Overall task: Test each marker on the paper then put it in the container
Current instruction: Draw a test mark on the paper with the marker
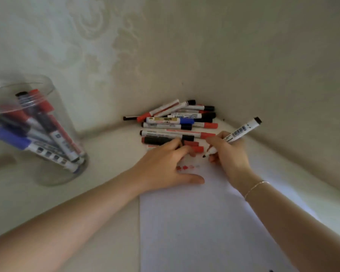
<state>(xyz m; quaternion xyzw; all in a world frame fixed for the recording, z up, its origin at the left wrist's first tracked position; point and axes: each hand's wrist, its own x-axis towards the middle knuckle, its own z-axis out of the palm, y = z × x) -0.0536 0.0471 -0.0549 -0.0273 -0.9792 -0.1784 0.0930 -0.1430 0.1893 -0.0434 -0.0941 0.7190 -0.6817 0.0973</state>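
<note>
The right hand [229, 154] is pinching an uncapped marker [237, 134], tip hovering just beyond its fingertips over the paper [194, 222]. The left hand [165, 165] is lying with fingers spread, pinning the sheet. If that hand is lifting as the stroke lands, the sheet could be sliding and smearing the red marks [185, 167].

The paper [204, 222] is white, with a row of red and pale pink marks [185, 167] near its 12 o'clock end. At 12 o'clock, the marker pile [177, 124] shows white barrels with red, black and blue caps. At 9 o'clock, the clear container [47, 169] holds red, black and blue-capped markers. The wall [106, 46] bears a pale cream floral pattern.
</note>
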